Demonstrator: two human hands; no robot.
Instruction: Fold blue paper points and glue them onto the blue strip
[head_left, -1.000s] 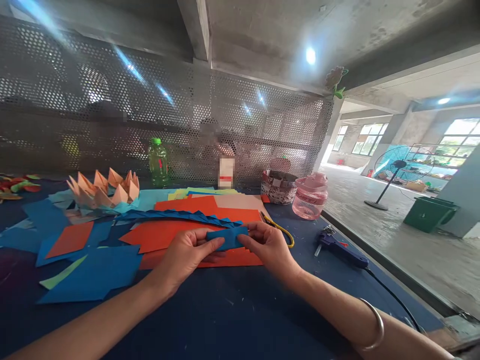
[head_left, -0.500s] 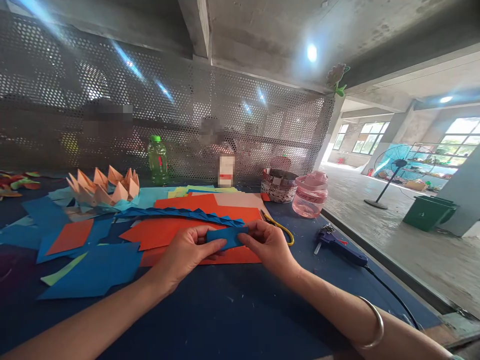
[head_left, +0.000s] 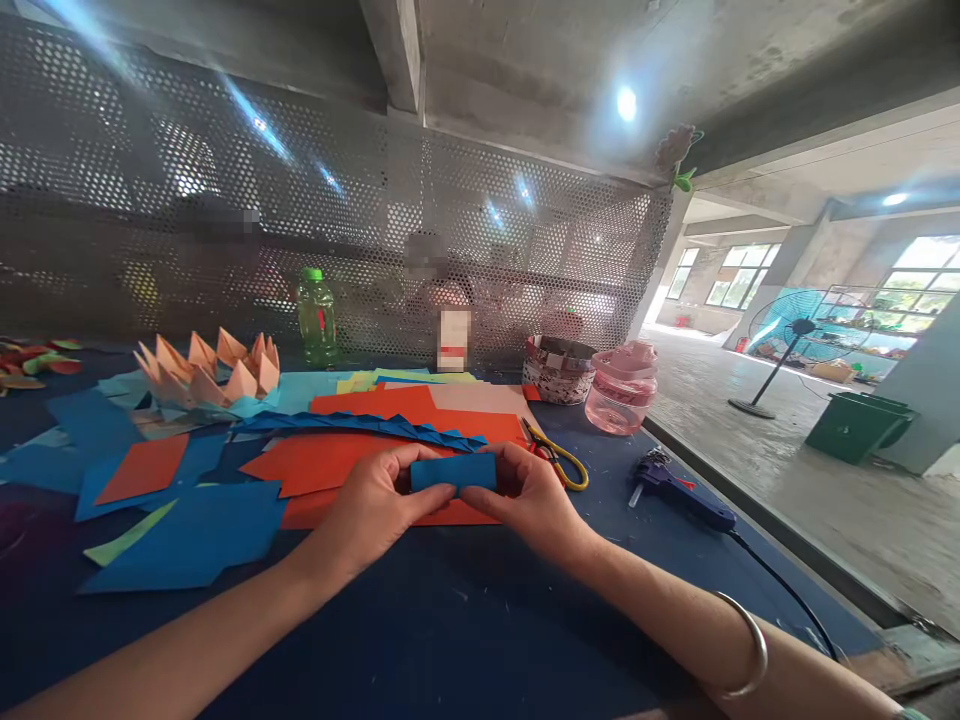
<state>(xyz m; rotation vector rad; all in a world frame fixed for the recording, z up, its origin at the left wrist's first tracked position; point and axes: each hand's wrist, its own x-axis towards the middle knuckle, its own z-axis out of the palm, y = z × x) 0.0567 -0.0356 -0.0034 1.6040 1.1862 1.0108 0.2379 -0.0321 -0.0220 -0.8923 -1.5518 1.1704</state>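
A small rectangle of blue paper (head_left: pixel 453 470) is held level between both hands, above orange sheets. My left hand (head_left: pixel 386 492) grips its left end, thumb along the lower edge and fingers behind. On the right end, my right hand (head_left: pixel 536 495) pinches it the same way, and the two thumbs nearly meet at the middle. The fingers behind the paper are partly hidden. Just beyond lies a long strip of folded blue paper points (head_left: pixel 367 428), resting across the orange paper (head_left: pixel 330 465). Scissors with yellow handles (head_left: pixel 566 465) lie beyond my right hand.
A blue glue gun (head_left: pixel 682 490) with a black cord lies at right. Behind stand a pink jug (head_left: pixel 621 390), a round patterned container (head_left: pixel 559 370) and a green-capped bottle (head_left: pixel 316 315). At left are a folded peach paper ring (head_left: pixel 210 370) and blue sheets (head_left: pixel 187 535) on the dark blue table.
My right thumb has slid left and down to the paper's lower edge, close to the left thumb. The blue paper has turned from slightly tilted to level, its face now fully showing.
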